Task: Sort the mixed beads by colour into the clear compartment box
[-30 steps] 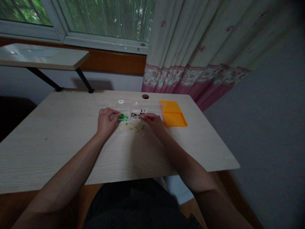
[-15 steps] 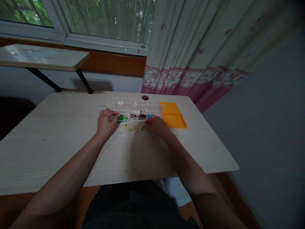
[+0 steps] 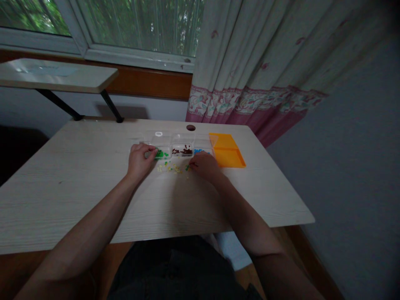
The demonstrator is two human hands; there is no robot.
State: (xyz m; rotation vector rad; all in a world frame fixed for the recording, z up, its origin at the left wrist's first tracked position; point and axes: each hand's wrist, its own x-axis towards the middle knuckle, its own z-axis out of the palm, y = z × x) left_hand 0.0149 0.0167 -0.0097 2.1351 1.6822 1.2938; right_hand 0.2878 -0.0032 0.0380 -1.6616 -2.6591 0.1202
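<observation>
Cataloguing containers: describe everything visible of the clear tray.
The clear tray looks like transparent plastic, divided into compartments, lying flat on the table. Its near row holds, left to right, green pieces, brown pieces and blue pieces. The left hand is at its left end; the right hand partly hides its near right side. Hand contact is unclear.

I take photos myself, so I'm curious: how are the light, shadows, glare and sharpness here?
Head view: dim overall, the window brightest; soft shadow on the table beside the right arm; glare on the shelf, a bright spot on the clear box; upper right corner nearly black; small pieces too tiny to look crisp.
</observation>
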